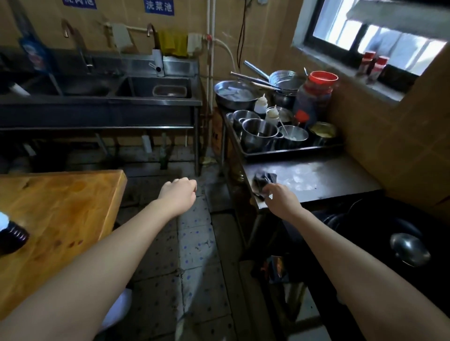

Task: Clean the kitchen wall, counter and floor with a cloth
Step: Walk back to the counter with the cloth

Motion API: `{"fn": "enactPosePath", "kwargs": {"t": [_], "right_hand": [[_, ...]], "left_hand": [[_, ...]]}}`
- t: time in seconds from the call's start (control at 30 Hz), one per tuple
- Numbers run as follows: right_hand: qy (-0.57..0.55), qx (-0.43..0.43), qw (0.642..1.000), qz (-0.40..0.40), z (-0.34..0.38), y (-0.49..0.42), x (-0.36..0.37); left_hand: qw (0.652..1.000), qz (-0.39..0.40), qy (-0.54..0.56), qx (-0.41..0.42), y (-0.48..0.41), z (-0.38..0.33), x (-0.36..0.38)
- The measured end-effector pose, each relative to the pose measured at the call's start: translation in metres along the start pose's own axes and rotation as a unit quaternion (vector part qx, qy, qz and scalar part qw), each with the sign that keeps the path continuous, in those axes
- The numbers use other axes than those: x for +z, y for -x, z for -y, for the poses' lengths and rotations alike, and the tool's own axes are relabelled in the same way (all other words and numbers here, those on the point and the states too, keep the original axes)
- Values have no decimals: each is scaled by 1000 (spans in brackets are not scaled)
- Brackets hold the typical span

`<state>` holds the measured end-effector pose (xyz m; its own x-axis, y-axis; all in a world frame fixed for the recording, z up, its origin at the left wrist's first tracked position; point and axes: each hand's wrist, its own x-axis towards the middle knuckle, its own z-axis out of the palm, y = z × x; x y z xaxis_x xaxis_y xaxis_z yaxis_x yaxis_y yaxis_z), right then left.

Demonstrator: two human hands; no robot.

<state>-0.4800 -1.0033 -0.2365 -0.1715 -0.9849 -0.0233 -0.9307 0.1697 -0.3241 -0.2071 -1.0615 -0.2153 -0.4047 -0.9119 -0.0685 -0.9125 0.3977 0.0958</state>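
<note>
Right hand (280, 198) grips the dark cloth (264, 181) at the near left corner of the streaky wet counter (316, 177), left hand (179, 191) curled and holding nothing over the floor (194, 255); counter likely mid-wipe, floor and wall (394, 151) seemingly undone.

The right hand (280, 198) is covering the near end of the cloth (264, 180). The left hand (179, 192) is hiding its own palm. The left edge is cutting off a bottle (11, 237), the top edge a sign (80, 3). Blur is smearing a packet (32, 52) above the sink (97, 100).
</note>
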Motion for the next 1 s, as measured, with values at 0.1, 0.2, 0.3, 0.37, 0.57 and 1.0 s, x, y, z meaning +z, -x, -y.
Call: {"fn": "enactPosePath", "kwargs": {"t": [0.1,0.2,0.3,0.37,0.57,1.0], "right_hand": [[-5,34,999,-8,-3,-40,11],[-2,83,997,2,-7,-75,24],[-17,120,993,-2,-11,-97,39],[-25,136,990,7,-15,-106,49],[-20,175,984,24,-38,-132,68],[-50,263,962,61,-79,-211,120]], "left_hand": [[1000,12,-2,22,-54,12,0],[999,19,-19,45,-105,27,4],[997,32,-11,63,-148,35,9],[995,53,-13,78,-169,34,18],[990,88,-13,109,-218,27,47],[990,115,-23,76,-296,43,79]]}}
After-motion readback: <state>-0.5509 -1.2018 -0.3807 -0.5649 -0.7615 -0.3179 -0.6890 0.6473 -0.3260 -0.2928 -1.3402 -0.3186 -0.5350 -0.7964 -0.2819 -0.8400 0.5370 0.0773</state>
